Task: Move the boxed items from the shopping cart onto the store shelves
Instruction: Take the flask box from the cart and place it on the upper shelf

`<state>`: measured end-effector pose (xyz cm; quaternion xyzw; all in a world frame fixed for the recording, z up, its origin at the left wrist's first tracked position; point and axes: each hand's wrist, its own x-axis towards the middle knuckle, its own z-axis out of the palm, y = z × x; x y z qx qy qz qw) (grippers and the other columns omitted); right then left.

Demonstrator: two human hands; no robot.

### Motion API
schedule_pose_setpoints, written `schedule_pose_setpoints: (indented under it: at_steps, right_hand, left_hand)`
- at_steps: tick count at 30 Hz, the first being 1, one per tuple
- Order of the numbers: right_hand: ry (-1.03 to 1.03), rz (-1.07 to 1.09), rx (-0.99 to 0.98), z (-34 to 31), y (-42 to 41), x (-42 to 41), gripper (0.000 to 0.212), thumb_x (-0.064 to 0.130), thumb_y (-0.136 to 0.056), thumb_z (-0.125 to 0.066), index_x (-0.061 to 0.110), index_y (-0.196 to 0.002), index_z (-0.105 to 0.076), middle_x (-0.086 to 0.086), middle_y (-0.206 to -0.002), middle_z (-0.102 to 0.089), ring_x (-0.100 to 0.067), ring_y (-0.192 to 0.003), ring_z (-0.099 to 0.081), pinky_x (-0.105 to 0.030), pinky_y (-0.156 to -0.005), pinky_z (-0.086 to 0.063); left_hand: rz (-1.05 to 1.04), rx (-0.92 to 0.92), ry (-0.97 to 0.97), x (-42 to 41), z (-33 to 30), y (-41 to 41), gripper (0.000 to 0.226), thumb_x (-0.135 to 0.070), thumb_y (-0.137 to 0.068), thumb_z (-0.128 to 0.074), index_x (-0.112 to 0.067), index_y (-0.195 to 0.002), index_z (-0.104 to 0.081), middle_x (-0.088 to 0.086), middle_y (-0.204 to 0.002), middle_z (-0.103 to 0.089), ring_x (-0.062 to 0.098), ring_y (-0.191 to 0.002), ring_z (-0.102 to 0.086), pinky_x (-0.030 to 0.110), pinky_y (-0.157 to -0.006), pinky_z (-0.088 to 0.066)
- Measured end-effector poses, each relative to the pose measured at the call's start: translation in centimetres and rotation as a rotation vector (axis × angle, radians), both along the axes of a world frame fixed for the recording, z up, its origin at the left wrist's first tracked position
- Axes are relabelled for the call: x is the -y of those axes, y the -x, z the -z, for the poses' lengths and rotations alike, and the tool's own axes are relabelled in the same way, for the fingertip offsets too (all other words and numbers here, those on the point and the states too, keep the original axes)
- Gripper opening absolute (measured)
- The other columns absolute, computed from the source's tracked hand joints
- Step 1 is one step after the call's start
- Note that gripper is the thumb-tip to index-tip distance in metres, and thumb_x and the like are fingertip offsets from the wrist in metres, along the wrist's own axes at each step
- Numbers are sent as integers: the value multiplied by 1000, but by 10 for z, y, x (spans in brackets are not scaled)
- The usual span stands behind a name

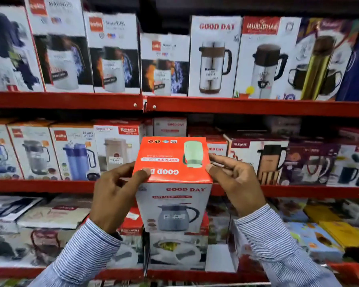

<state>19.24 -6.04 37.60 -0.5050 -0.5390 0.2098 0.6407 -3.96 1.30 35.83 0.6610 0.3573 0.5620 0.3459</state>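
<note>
I hold a Good Day kettle box upright in front of the shelves, at the level of the middle shelf. Its top is red with a green mug picture; its white front shows a grey kettle. My left hand grips its upper left corner, thumb on the red top. My right hand grips the upper right corner the same way. Both sleeves are blue-and-white striped. Behind the box, between a cream flask box and a Trueware flask box, lower Good Day boxes stand on the middle shelf. The shopping cart is out of view.
Red metal shelves run across the view in three tiers. The top tier is packed with tall flask and kettle boxes. The middle tier holds jug and flask boxes. The bottom tier carries flat boxes and cookware cartons.
</note>
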Motion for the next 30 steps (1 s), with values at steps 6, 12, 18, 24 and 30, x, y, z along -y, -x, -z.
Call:
schedule_pose_setpoints:
  at_steps: [6, 12, 18, 24, 30]
  right_hand:
    - [-46, -8, 96, -35, 11, -26, 37, 16, -87, -63, 14, -124, -61, 10, -94, -77, -16, -95, -72, -38, -86, -58]
    - [-63, 24, 169, -45, 14, -50, 43, 23, -89, -60, 23, -131, -54, 3, -113, -72, -8, -102, -69, -40, -93, -55]
    - [-5, 66, 203, -34, 7, -82, 45, 25, -89, -57, 31, -132, -50, 6, -122, -68, -6, -112, -63, -41, -100, -51]
    - [79, 98, 232, -26, -5, -120, 44, 25, -90, -56, 30, -133, -50, 7, -126, -65, -5, -116, -60, -39, -104, -47]
    - [176, 124, 252, -20, -21, -158, 44, 29, -92, -53, 19, -135, -50, 0, -130, -62, -10, -120, -57, -37, -107, -44]
  left_hand:
    - [-63, 8, -163, -28, -32, 3, 55, -53, -72, -59, -19, -112, -75, -4, -98, -79, 5, -78, -74, 11, -58, -55]
    - [-83, 11, -165, -62, -37, -2, 56, -56, -73, -56, -23, -115, -73, -4, -99, -79, 7, -82, -75, 33, -76, -63]
    - [-63, -2, -172, -94, -27, -17, 23, -24, -89, -64, -26, -111, -70, -16, -87, -73, -10, -72, -70, 11, -67, -57]
    - [-72, -74, -119, -129, -16, -28, 26, -28, -94, -60, -39, -118, -59, 0, -98, -76, 15, -83, -73, 43, -77, -62]
    - [-43, -117, -69, -151, -7, -39, 41, -37, -93, -59, -25, -133, -57, -9, -102, -72, 13, -89, -73, 45, -79, -63]
